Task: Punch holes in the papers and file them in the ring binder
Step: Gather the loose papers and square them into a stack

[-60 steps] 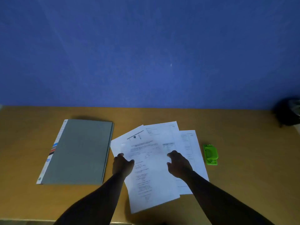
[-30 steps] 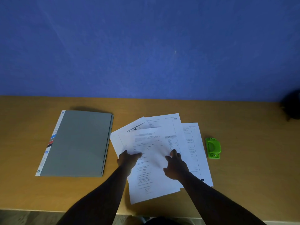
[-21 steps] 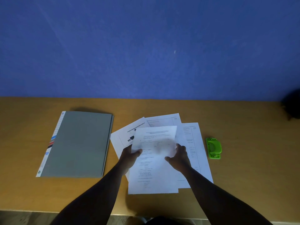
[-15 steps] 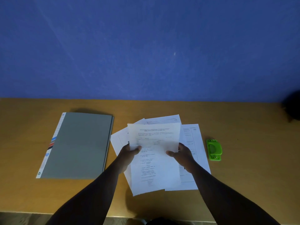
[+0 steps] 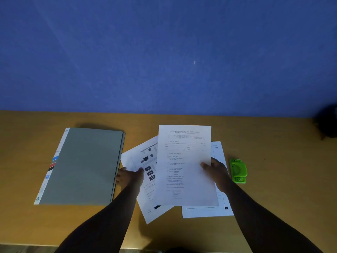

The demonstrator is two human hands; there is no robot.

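My right hand (image 5: 216, 172) grips the right edge of a printed sheet (image 5: 184, 165) and holds it raised above the table. Under it lie a sheet with black pictures (image 5: 144, 161), tilted to the left, and another sheet (image 5: 218, 210) to the right. My left hand (image 5: 130, 177) rests flat, fingers apart, on the left edge of the pictured sheet, holding nothing. The grey binder (image 5: 83, 165) lies closed on the left, just beside that hand. A small green hole punch (image 5: 238, 170) sits on the table right of the papers, close to my right hand.
The wooden table (image 5: 282, 179) runs up to a blue wall. A dark object (image 5: 327, 123) sits at the far right edge against the wall. The table's near edge lies just below my forearms.
Both hands picked the top sheet up off the pile. My left hand then let go and dropped onto the pictured sheet, while my right hand keeps the sheet raised higher.
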